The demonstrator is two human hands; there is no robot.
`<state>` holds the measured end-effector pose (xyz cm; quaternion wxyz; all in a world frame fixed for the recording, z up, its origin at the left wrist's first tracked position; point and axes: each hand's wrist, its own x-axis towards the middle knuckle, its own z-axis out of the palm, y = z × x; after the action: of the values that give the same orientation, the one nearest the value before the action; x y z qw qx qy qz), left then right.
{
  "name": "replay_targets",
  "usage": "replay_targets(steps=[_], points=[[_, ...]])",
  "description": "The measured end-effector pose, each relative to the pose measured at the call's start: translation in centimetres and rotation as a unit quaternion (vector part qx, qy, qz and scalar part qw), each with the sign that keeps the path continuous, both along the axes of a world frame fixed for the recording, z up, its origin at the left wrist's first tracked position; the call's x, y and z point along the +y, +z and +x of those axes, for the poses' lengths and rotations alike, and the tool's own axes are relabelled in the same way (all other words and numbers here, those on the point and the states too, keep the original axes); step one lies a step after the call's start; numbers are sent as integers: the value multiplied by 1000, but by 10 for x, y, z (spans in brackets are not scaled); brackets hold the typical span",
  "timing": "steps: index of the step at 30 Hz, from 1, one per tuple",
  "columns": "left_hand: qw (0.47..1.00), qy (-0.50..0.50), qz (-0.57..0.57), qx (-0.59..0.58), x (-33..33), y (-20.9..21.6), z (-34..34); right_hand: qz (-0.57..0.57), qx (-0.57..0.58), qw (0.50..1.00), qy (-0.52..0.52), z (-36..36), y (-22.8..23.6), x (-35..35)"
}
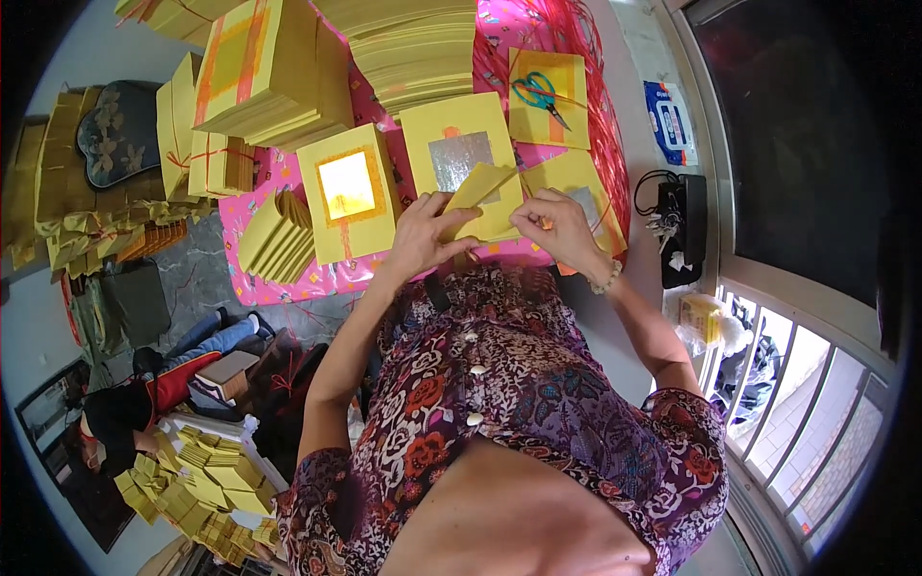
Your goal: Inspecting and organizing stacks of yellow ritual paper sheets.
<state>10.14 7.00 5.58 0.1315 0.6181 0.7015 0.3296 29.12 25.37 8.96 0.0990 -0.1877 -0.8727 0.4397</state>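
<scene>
Far left: tall stack (274, 77) on the pink cloth (327, 278), sides uneven. A knock could shed sheets onto the work. Nearer, folded bundle (277, 240) stands fanned by the cloth's edge; a left elbow could send it off.

Next right, gold-foil pile (348, 187), just beside the left forearm. Risk: sleeve or wrist scuffs the foil.

Centre, near edge: folded sheet (488, 223), lying partly over the silver-foil pile (456, 154). Left hand (432, 230) grips its left side, fingers on top, thumb at the near edge. If that grip slackens, I'd expect the fold to spring or go skew. Dragging it could scratch the silver.

Right hand (557, 228): fingers curled in, tips at the sheet's right edge; can't tell if they're pinching paper. Uneven pull between hands would crease or tear it.

Right of that, silver-patch sheet (562, 178) sits by the right wrist; bracelet could snag it. Farther, scissors (549, 102) lie on a yellow pad (573, 101), near red strands (603, 115) that could tangle in the handles.
</scene>
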Motion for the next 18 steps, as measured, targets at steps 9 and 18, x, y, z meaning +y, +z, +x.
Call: replay_targets(steps=[9, 18], points=[[1000, 11, 3, 10, 1, 2, 6, -62, -27, 996, -57, -10, 1, -14], [1000, 12, 6, 16, 1, 0, 5, 93, -5, 994, 64, -1, 2, 15]])
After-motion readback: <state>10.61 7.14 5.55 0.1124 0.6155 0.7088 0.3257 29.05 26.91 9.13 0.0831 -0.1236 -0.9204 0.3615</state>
